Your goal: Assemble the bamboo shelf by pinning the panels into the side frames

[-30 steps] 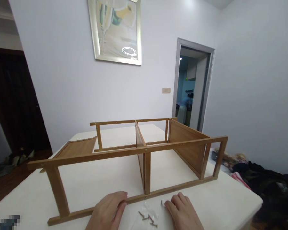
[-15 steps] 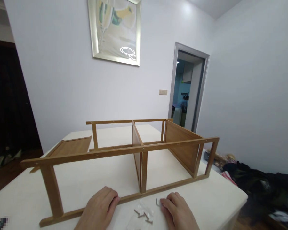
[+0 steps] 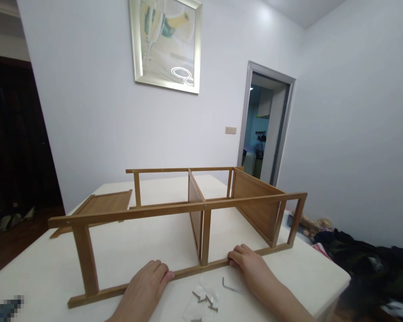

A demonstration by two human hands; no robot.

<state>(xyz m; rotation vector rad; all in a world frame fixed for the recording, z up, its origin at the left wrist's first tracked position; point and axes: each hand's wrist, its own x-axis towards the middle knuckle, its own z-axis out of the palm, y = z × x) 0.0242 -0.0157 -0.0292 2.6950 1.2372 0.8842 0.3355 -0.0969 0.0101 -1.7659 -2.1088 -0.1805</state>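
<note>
Rail [image 3: 218,265] (wooden) under right hand [image 3: 246,260]

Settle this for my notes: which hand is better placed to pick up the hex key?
Probably the right hand: it touches the near lower rail just beyond the hex key. The left hand, on the same rail, is farther off, with screws between.

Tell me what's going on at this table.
A person has the left hand and right hand on the near lower rail of a wooden frame lying sideways on a white table. Two panels stand across it: a middle panel and a right panel. Another wooden panel lies at the left. Between the forearms are several screws by a clear plastic bag, and an L-shaped hex key.
</note>
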